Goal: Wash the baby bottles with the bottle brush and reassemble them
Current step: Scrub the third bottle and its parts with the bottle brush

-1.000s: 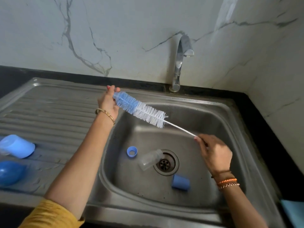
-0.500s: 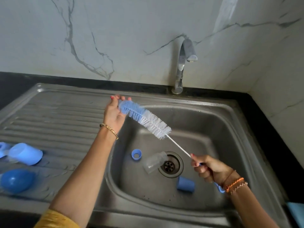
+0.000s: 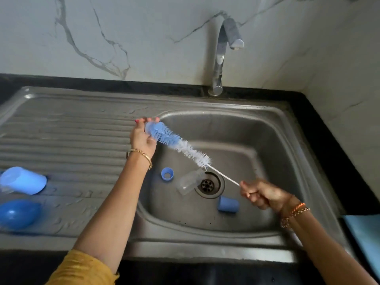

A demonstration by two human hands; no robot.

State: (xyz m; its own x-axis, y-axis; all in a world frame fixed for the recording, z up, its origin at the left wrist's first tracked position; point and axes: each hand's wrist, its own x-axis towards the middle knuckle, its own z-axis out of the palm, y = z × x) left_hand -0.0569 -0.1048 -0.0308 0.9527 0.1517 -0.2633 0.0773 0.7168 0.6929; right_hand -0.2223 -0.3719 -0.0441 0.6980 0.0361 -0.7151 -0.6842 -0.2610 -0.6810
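Note:
A long bottle brush (image 3: 181, 145) with blue and white bristles stretches above the sink basin (image 3: 273, 145). My left hand (image 3: 141, 136) pinches its blue tip over the basin's left rim. My right hand (image 3: 261, 195) is closed around the thin white handle, lower right. On the basin floor lie a clear baby bottle (image 3: 188, 183) on its side beside the drain (image 3: 208, 185), a blue collar ring (image 3: 167, 173) and a blue cap (image 3: 228, 204).
A steel tap (image 3: 221, 58) stands behind the basin. On the ribbed drainboard (image 3: 72, 140) at the left lie a light blue cap (image 3: 23, 181) and a darker blue round piece (image 3: 18, 214). A blue cloth (image 3: 366, 237) lies at the right edge.
My right hand slid down the handle and closed tighter on it, moving toward me. The brush now slopes more steeply. My left hand still holds the tip.

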